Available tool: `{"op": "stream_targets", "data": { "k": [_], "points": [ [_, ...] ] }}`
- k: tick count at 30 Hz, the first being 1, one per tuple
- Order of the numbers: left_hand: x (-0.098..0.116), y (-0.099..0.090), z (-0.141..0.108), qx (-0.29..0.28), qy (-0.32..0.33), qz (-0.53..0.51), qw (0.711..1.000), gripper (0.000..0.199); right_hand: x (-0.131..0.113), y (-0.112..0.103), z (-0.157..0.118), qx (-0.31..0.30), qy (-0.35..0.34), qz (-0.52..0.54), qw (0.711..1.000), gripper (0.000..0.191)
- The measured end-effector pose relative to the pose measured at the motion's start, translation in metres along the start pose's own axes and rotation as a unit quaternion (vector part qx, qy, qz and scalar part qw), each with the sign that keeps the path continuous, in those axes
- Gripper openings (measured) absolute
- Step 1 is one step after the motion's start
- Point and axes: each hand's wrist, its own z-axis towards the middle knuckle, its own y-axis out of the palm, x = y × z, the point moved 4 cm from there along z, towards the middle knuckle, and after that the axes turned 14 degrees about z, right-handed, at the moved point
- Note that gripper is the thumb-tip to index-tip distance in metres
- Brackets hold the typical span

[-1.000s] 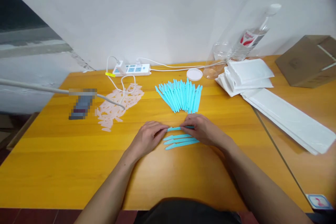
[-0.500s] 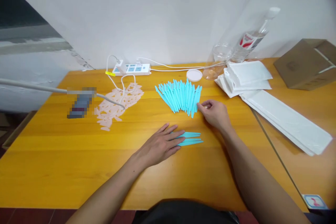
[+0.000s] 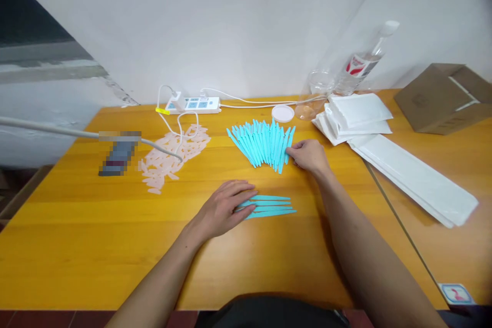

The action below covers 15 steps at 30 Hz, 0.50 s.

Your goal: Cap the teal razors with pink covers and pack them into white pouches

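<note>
Showed open room on the counter (image 3: 246, 271) between front edge and a row of four turquoise strips (image 3: 272, 203), more between pink pieces (image 3: 167, 156) and a fan of like strips (image 3: 261, 146). Looked slim, tapered, overlapped in the fan. Rested left hand (image 3: 223, 207) over the row's left ends, grip apart; placed right hand (image 3: 308, 156) at the fan's right edge, could not tell grip as clamped or loose.

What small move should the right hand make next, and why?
Probably draw the rightmost blue strip from the fanned pile toward the row of strips: the right hand is at that edge of the pile, while the left hand rests on the row.
</note>
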Motion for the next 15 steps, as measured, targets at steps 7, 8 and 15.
{"op": "stream_targets", "data": {
  "k": [7,8,15],
  "points": [
    [-0.037,-0.029,-0.014,0.058,-0.111,0.000,0.992,0.031,0.007,-0.017,-0.005,-0.009,-0.003,0.064,0.998,0.015],
    [-0.047,-0.036,-0.019,0.071,-0.142,0.009,0.987,0.030,0.006,-0.021,-0.010,-0.011,-0.015,0.095,0.995,0.013],
    [-0.113,-0.088,-0.060,0.118,-0.343,0.162,0.917,0.034,-0.011,-0.004,-0.053,-0.137,-0.060,0.290,0.945,0.012]
  ]
}}
